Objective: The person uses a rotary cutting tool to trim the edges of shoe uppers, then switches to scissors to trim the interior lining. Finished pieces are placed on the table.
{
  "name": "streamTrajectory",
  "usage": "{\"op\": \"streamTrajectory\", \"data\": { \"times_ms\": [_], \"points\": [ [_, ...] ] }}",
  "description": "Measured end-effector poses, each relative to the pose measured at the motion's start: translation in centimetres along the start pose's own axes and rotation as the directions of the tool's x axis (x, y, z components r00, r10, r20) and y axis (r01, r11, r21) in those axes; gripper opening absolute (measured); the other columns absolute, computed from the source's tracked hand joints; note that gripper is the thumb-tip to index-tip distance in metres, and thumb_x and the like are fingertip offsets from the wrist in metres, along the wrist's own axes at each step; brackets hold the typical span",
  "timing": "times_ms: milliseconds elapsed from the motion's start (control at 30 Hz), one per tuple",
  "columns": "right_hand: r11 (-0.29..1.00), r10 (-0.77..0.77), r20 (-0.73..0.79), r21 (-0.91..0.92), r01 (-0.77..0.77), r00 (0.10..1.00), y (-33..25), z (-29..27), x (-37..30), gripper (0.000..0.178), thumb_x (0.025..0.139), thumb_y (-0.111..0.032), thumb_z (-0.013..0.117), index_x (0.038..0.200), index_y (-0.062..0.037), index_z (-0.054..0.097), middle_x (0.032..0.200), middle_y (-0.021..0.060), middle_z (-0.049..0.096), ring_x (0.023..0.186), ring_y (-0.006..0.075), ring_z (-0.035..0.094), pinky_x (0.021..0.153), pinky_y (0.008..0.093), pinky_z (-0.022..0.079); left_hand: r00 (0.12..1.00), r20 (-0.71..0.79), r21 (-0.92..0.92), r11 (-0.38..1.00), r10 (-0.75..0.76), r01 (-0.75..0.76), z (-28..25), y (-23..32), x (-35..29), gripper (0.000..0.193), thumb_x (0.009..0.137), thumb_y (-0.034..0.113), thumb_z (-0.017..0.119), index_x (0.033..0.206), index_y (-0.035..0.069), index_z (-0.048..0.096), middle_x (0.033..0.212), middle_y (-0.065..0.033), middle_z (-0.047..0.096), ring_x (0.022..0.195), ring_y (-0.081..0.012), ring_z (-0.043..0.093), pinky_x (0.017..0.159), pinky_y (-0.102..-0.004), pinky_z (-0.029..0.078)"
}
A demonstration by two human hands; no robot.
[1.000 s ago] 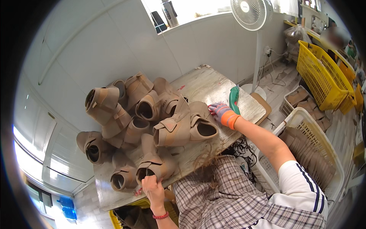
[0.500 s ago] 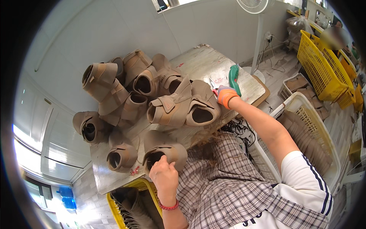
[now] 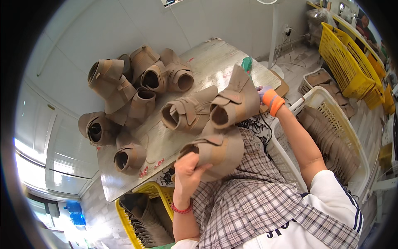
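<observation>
Low in front of my body, my left hand [image 3: 190, 174], wearing a red bead bracelet, grips the near rim of a brown fabric tube [image 3: 224, 151] with a strap flap. The tube is off the table, by my plaid apron. My right hand [image 3: 267, 96], in a grey glove with an orange cuff, is at the right side of another strapped brown tube [image 3: 240, 101] with a raised flap. That tube hides its fingers and anything they hold. A third tube [image 3: 182, 112] lies just left. Behind the raised flap shows part of a green tool [image 3: 246, 64].
Several more brown tubes [image 3: 143, 99] stand and lie on the worn table [image 3: 211, 54]. A yellow basket [image 3: 124, 220] of brown pieces is below left. White baskets [image 3: 360, 166] and stacked yellow crates [image 3: 348, 62] line the right. A fan pole [image 3: 273, 37] stands behind.
My left hand has lifted a tube off the table and moved it right, toward me. My right hand has shifted right; the red-handled tool by it is hidden now. The strapped tubes beside it have shifted.
</observation>
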State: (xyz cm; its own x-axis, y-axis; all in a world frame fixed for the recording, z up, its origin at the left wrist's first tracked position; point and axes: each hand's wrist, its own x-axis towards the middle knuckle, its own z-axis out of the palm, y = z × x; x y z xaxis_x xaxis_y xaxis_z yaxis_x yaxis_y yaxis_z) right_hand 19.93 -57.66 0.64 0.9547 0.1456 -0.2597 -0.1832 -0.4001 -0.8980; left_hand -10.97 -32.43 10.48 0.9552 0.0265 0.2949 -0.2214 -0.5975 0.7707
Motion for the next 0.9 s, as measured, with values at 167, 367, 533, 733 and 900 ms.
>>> {"op": "streamTrajectory", "data": {
  "times_ms": [167,367,533,733,900],
  "points": [
    [0.986,-0.111,0.154,0.144,0.089,0.982,2.8,-0.4,6.5,0.018,0.084,-0.024,0.066,0.089,-0.0071,0.063,0.071,0.0022,0.061,0.053,0.0117,0.051,0.046,0.0281,0.040,0.928,-0.264,0.103,0.964,0.263,-0.243,0.8,-1.3,7.9,0.016,0.074,0.000,0.071,0.089,0.001,0.065,0.073,-0.0144,0.057,0.066,-0.0286,0.055,0.062,-0.0356,0.043],
    [0.975,0.012,-0.205,0.220,0.034,0.979,-5.1,-0.4,8.0,0.015,0.079,-0.017,0.064,0.082,-0.0019,0.064,0.066,0.0088,0.061,0.054,0.0182,0.058,0.052,0.0333,0.046,0.919,-0.333,0.145,0.975,0.209,-0.170,-0.4,-2.2,9.5,0.020,0.075,0.001,0.072,0.078,-0.002,0.053,0.068,-0.0151,0.048,0.061,-0.0311,0.047,0.058,-0.0367,0.040],
    [0.993,-0.066,-0.198,0.079,0.083,0.978,1.6,-2.9,3.5,0.026,0.076,-0.018,0.075,0.092,0.0016,0.069,0.065,0.0069,0.064,0.053,0.0159,0.061,0.048,0.0297,0.047,0.889,0.073,0.310,0.837,0.451,-0.450,2.0,1.0,8.9,0.020,0.072,0.004,0.070,0.071,0.001,0.051,0.065,-0.0123,0.051,0.063,-0.0314,0.052,0.058,-0.0401,0.042],
    [0.974,-0.073,-0.138,0.201,0.100,0.988,3.5,-2.2,-5.8,0.041,0.077,-0.016,0.079,0.109,0.0035,0.064,0.085,0.0062,0.068,0.065,0.0108,0.062,0.057,0.0259,0.050,0.713,0.548,0.067,0.827,0.436,-0.557,0.4,2.7,4.9,0.018,0.070,0.010,0.072,0.071,0.006,0.054,0.068,-0.0093,0.054,0.069,-0.0297,0.056,0.061,-0.0384,0.044],
    [0.982,-0.100,-0.117,0.148,0.116,0.988,9.6,-3.6,-12.4,0.051,0.076,-0.011,0.077,0.120,0.0048,0.055,0.084,0.0052,0.064,0.063,0.0098,0.058,0.056,0.0248,0.049,0.908,0.329,0.331,0.869,0.258,-0.367,-6.4,5.9,-3.9,0.017,0.059,0.000,0.065,0.072,0.006,0.056,0.065,-0.0061,0.050,0.065,-0.0258,0.052,0.058,-0.0350,0.040]
  ]
}}
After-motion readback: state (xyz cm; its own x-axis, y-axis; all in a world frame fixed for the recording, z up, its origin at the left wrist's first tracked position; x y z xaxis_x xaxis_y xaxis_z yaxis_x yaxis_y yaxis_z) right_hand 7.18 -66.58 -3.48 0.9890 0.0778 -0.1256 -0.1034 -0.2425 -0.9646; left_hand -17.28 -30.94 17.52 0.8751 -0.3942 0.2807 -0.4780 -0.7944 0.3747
